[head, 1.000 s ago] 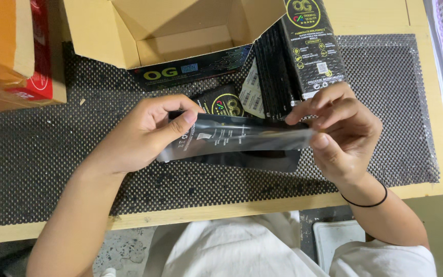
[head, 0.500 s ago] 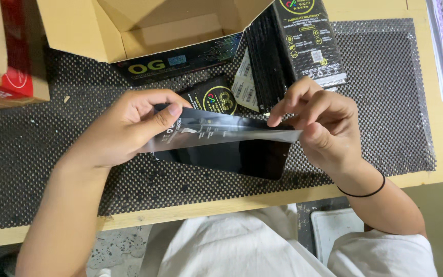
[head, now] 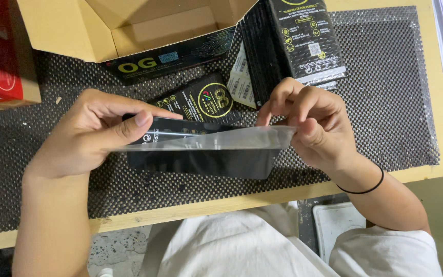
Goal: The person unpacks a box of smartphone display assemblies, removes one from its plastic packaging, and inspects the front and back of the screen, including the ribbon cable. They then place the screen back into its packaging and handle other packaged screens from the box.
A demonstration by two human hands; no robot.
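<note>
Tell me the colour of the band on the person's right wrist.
Black: a thin elastic band, plainest in the head view.

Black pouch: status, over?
Left hand and right hand both pinching black pouch by its ends, above mesh mat. Nothing in the way.

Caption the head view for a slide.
Both hands, left and right, hold a clear-fronted black pouch over a mesh mat.

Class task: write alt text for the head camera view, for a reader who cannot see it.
Two bare hands, left hand and right hand, hold a flat black packet by its clear flap above a dark mesh mat. Behind them sit an open cardboard box and a stack of black packets.
</note>
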